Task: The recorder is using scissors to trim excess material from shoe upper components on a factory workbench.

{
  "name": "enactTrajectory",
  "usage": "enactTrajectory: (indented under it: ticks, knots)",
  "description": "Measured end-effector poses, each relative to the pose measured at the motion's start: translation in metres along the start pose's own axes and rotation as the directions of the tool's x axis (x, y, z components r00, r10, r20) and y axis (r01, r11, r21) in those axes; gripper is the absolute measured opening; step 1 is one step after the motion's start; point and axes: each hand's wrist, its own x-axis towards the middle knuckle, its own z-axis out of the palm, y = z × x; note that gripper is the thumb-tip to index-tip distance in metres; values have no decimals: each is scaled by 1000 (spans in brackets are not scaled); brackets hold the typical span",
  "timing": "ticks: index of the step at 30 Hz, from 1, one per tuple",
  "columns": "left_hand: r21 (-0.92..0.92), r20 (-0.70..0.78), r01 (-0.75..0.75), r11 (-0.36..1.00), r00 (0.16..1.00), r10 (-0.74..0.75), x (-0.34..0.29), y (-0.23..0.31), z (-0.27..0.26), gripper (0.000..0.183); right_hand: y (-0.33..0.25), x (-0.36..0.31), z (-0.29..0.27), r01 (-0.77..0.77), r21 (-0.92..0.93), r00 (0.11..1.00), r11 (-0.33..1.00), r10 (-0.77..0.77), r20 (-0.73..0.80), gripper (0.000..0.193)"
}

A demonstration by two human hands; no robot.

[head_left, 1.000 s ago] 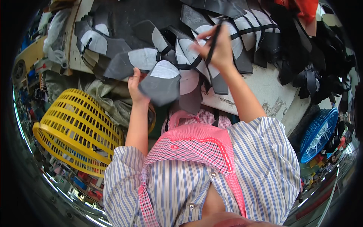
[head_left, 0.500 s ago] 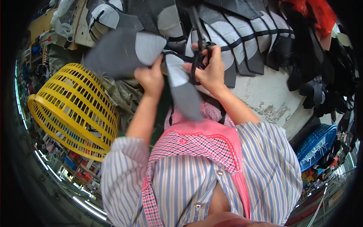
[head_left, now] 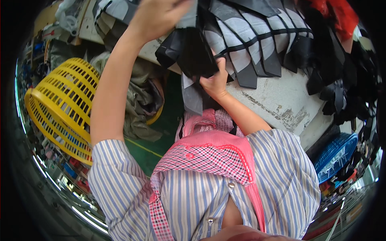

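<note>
My left hand (head_left: 159, 19) is raised at the top edge, over the near end of the pile of cut pieces. Its fingers are blurred and partly cut off by the frame. A glossy black piece (head_left: 197, 52) hangs between my two hands. My right hand (head_left: 216, 81) is closed beside it, near the table edge. The scissors seen in it a moment ago are mostly hidden behind the black piece. Below hangs a grey piece with a pale patch (head_left: 192, 98). To the right, several grey and white pieces (head_left: 251, 50) overlap in a row, joined by a black strip.
A white, scuffed table (head_left: 277, 98) bears the pieces. At the left stands a tilted yellow plastic basket (head_left: 66, 90), with crumpled olive cloth (head_left: 140, 106) next to it. Dark pieces (head_left: 333, 88) heap up at the right, below a red bag (head_left: 339, 18). A blue basket (head_left: 335, 156) is at the lower right.
My left hand has swung up and away from the strip, and the piece it held has moved off with it. My right hand has dropped slightly, and the black piece now covers the scissors.
</note>
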Motion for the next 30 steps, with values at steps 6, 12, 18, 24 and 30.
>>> enactTrajectory:
  ticks: [6, 12, 18, 24, 30]
  knots:
    - [386, 329, -120, 915, 944, -14, 29, -12, 45, 39, 4, -11, 2, -99, 151, 994, 984, 106, -40, 70]
    - [561, 144, -354, 748, 932, 333, -11, -13, 56, 53, 4, -9, 1, -88, 259, 988, 962, 117, -99, 59]
    - [823, 223, -1, 568, 920, -321, -37, -17, 62, 35, -40, 12, -31, -448, 344, 893, 825, 427, 140, 42]
    - [701, -254, 235, 673, 964, -73, -61, -7, 33, 16, 11, 111, -75, 103, -461, 848, 882, 164, 504, 49]
    - [443, -863, 279, 852, 389, 321, -71, 10, 35, 25, 42, 145, -157, 27, -604, 966, 797, 134, 221, 44]
